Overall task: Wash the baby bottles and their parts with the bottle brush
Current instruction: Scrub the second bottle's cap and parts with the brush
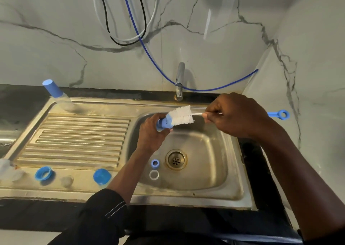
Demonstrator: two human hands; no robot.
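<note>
The bottle brush (182, 115), with white bristles, a thin white stem and a blue loop handle, is held over the basin of the stainless steel sink (214, 151). Its bristle tip is pushed into a blue plastic bottle part (164, 123). The left hand (151, 134) grips that part with curled fingers. The right hand (237, 114) pinches the brush stem just behind the bristles, and the loop handle sticks out past its far side.

The washing looks to be under way, with much still to do. A small blue ring (155, 163) and a pale ring (154, 175) lie in the basin beside the drain. A blue screw ring (43, 173), a blue round cap (101, 176) and what may be a clear teat (67, 181) sit along the sink's front ledge. A clear baby bottle (56, 95) with a blue cap stands, still assembled, at the back left corner. No water can be seen running from the chrome tap (180, 81), and no suds show, so I cannot tell which pieces are already washed.

The left fingers cover most of the held part, so whether it is a collar or a cap is unclear. A clear item at the left edge is cut off and blurred. The dark worktop (37, 216) surrounds the sink.
</note>
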